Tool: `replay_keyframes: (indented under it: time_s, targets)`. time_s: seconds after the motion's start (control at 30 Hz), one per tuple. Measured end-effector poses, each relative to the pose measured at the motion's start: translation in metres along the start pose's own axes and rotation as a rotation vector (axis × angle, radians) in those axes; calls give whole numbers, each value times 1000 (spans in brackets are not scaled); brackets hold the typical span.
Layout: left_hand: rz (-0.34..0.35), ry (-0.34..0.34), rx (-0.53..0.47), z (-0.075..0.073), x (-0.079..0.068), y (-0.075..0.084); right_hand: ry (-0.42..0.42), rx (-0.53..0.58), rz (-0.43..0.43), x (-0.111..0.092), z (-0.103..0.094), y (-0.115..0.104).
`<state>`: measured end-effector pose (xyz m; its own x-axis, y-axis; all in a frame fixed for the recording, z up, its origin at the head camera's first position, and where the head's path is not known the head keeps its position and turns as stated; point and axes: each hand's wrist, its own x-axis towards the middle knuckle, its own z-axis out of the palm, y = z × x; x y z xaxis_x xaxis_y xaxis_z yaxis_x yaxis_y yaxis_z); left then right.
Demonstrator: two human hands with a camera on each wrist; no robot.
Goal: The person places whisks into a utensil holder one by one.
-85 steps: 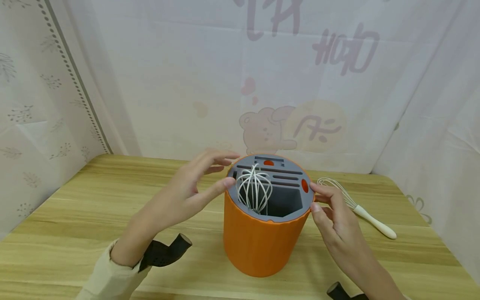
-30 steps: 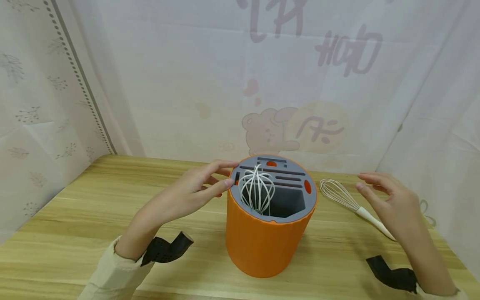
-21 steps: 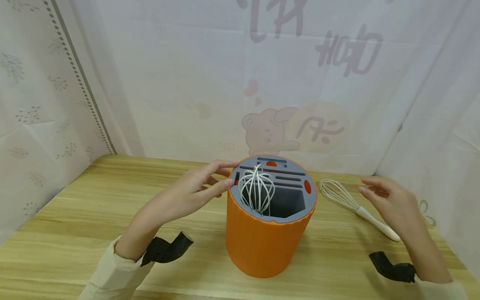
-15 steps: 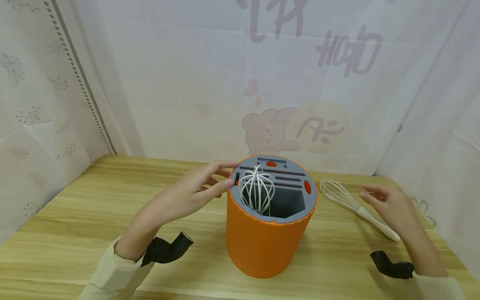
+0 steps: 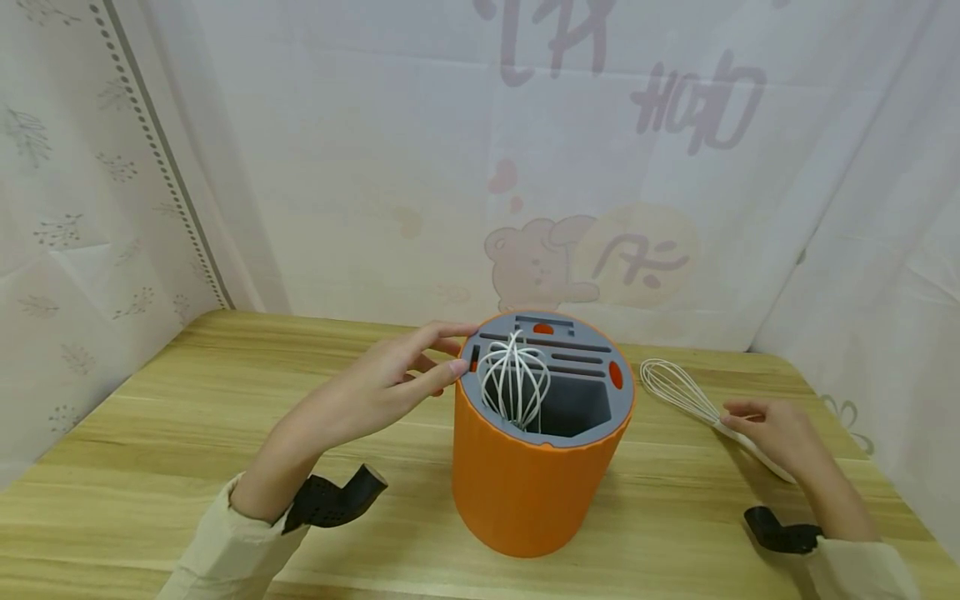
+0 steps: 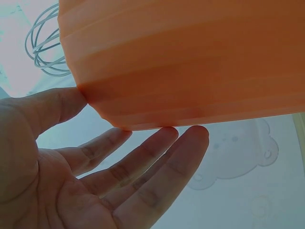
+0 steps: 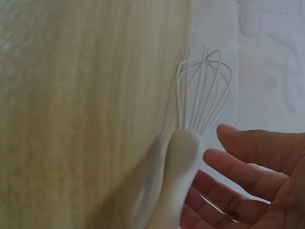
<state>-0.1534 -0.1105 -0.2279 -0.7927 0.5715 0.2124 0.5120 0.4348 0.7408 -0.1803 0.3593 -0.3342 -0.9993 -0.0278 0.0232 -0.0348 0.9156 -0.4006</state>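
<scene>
Wooden tabletop. Utensil holder, between its side edges, apparently steadied by the relaxed left hand; standing balloon whisk inside; lying balloon whisk near rear-right corner, right hand loose beside handle, not gripping.

A wood-grain table stretches across the near scene; behind its far edge hangs a pale backdrop printed with a pink cartoon bear. Leaf sprigs pattern the left curtain.

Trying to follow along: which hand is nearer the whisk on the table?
Right. The right hand is beside that whisk handle. The left hand is farther off, touching the orange holder on its left side.
</scene>
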Motion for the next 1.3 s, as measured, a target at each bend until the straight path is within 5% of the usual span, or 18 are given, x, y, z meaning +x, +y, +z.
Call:
replay_keyframes:
  time_s: [1.3]
  targets:
    - [7, -3, -2, 0, -1, 0, 28, -39, -77, 1, 12, 2]
